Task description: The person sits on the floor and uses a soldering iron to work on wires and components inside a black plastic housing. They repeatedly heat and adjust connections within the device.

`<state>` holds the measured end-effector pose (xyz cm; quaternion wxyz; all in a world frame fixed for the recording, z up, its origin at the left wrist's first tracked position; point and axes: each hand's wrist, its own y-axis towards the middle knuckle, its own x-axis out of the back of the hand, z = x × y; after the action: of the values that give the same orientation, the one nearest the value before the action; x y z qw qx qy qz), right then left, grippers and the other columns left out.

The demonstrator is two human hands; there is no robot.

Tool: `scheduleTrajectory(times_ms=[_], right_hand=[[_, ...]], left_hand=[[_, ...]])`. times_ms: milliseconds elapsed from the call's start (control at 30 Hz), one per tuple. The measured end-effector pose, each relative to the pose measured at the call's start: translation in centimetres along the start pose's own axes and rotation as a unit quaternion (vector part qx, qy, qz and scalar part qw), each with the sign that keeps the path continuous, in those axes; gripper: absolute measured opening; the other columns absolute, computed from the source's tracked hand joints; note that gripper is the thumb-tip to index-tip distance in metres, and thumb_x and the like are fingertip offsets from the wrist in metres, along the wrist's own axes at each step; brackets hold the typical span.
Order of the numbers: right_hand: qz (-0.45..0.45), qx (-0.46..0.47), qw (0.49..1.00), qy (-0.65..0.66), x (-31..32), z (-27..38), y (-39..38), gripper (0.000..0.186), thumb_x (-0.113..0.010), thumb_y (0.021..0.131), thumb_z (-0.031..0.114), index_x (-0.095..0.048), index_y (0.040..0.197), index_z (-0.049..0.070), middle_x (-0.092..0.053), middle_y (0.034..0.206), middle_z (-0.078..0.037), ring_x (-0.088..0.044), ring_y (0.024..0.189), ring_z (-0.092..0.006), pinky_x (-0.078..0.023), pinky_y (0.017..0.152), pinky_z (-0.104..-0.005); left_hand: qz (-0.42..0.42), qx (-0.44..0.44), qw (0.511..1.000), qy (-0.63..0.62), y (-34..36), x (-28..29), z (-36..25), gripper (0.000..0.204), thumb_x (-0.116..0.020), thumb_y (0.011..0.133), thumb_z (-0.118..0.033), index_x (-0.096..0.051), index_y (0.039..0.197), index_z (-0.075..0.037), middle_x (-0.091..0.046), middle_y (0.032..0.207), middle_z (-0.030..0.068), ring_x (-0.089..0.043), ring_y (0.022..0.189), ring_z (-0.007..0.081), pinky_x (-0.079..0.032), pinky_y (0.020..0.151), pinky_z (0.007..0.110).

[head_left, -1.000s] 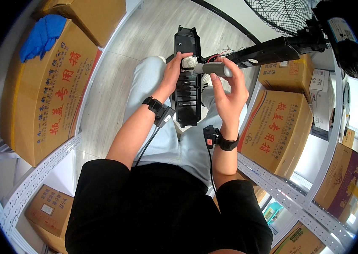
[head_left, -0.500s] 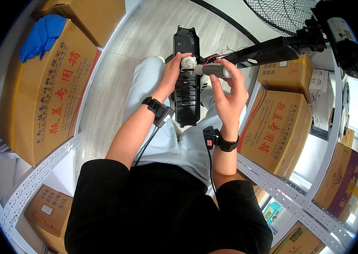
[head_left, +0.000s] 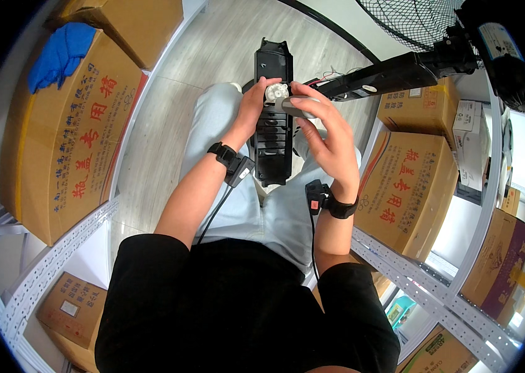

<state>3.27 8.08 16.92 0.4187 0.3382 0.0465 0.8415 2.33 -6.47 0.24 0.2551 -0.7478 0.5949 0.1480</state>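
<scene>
A long black plastic housing [head_left: 273, 152] with ribbed compartments stands lengthwise between my knees. In its upper half sits a white round plastic part [head_left: 276, 93] that looks like a gear unit. My left hand [head_left: 251, 112] grips the housing's left edge, with its fingertips beside the white part. In my right hand [head_left: 331, 127] is a grey-handled screwdriver [head_left: 300, 107], held between thumb and fingers just right of the white part. The handle's near end points toward the housing's middle; its shaft and tip cannot be made out.
Right of the housing extends a black fan stand [head_left: 387, 74] with thin loose wires, below a mesh fan guard [head_left: 405, 22]. Cardboard boxes [head_left: 82, 137] on metal shelving flank me on the left, with a blue cloth [head_left: 60, 56] on top. More boxes [head_left: 405, 193] line the right shelf.
My right hand has moved up and its fingers have closed further over the screwdriver handle, which has shifted left and appears shorter. My left hand and the housing have stayed in place.
</scene>
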Motion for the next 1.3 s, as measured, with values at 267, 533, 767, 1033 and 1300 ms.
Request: scheduleTrajectory(times_ms=[267,533,767,1033,1300], right_hand=[[-0.063,-0.025,0.997,-0.041,-0.2,-0.1,0.1,0.042,-0.066,0.082,-0.009,-0.062,0.120,0.008,-0.063,0.124,-0.013,-0.062,0.113,-0.0299,-0.051,0.091,-0.0363],[-0.088,0.011,0.993,-0.078,-0.8,0.1,0.2,0.043,-0.070,0.081,-0.005,-0.062,0.121,0.007,-0.065,0.119,-0.013,-0.064,0.109,-0.0301,-0.052,0.091,-0.0361],[-0.138,0.012,0.987,-0.082,-0.8,-0.7,-1.0,0.042,-0.074,0.081,0.000,-0.061,0.120,0.002,-0.067,0.119,-0.015,-0.066,0.108,-0.0289,-0.051,0.092,-0.0356],[-0.417,-0.032,0.898,0.139,1.9,-2.3,-2.5,0.050,-0.066,0.088,0.000,-0.049,0.135,0.001,-0.063,0.110,-0.011,-0.060,0.101,-0.0184,-0.049,0.093,-0.0362],[-0.544,-0.114,0.795,0.244,3.1,-9.4,-3.9,0.019,-0.055,0.099,0.021,-0.052,0.114,0.008,-0.052,0.099,-0.004,-0.055,0.088,-0.0137,-0.057,0.079,-0.0396]], left_hand=[[0.006,-0.016,1.000,0.014,0.5,0.3,1.0,0.058,-0.036,0.105,-0.049,-0.065,0.122,-0.002,-0.065,0.120,0.0084,-0.058,0.109,0.0146,-0.042,0.099,0.030],[0.003,-0.004,1.000,-0.001,0.2,0.1,0.3,0.057,-0.038,0.104,-0.050,-0.065,0.123,-0.002,-0.065,0.118,0.0075,-0.058,0.109,0.0138,-0.042,0.099,0.029],[0.014,-0.011,1.000,0.003,0.3,0.2,0.6,0.056,-0.038,0.105,-0.047,-0.064,0.123,-0.001,-0.065,0.117,0.0066,-0.058,0.108,0.0126,-0.042,0.099,0.028],[-0.028,-0.057,0.998,0.013,0.8,0.6,0.8,0.047,-0.041,0.106,-0.038,-0.063,0.124,-0.002,-0.065,0.120,0.0057,-0.059,0.109,0.0120,-0.043,0.098,0.027],[-0.058,-0.096,0.993,-0.045,0.4,1.7,-1.7,0.042,-0.043,0.105,-0.033,-0.057,0.133,-0.005,-0.059,0.128,0.0065,-0.055,0.116,0.0131,-0.041,0.101,0.028]])
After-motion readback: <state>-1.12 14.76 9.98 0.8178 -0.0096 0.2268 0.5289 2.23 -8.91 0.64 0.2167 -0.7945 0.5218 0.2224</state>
